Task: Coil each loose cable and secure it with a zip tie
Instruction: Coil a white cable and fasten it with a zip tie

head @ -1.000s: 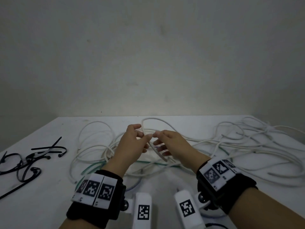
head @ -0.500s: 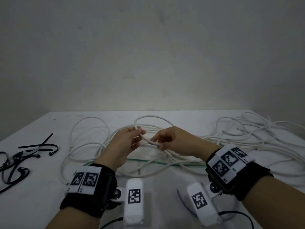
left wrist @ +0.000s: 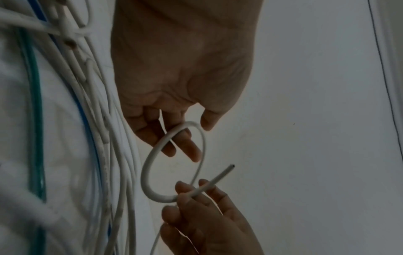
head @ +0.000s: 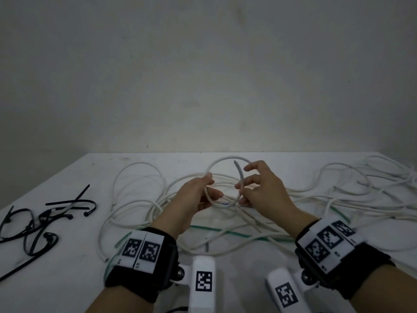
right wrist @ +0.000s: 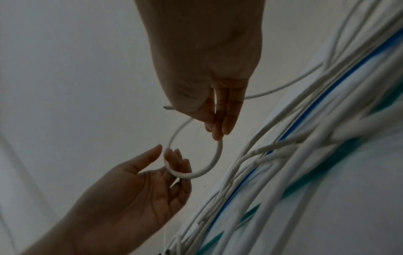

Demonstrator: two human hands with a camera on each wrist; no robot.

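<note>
Head view: your left hand (head: 194,197) and right hand (head: 261,190) each pinch a white cable (head: 225,158), looped above the table (head: 67,256).

Left wrist view: the loop rests across your left fingers (left wrist: 185,146).

Right wrist view: your right fingers (right wrist: 220,124) grasp it.

The white cable (head: 228,158) I loop looks smooth, matt plastic; black zip ties (head: 45,218) left of it look glossy.
</note>
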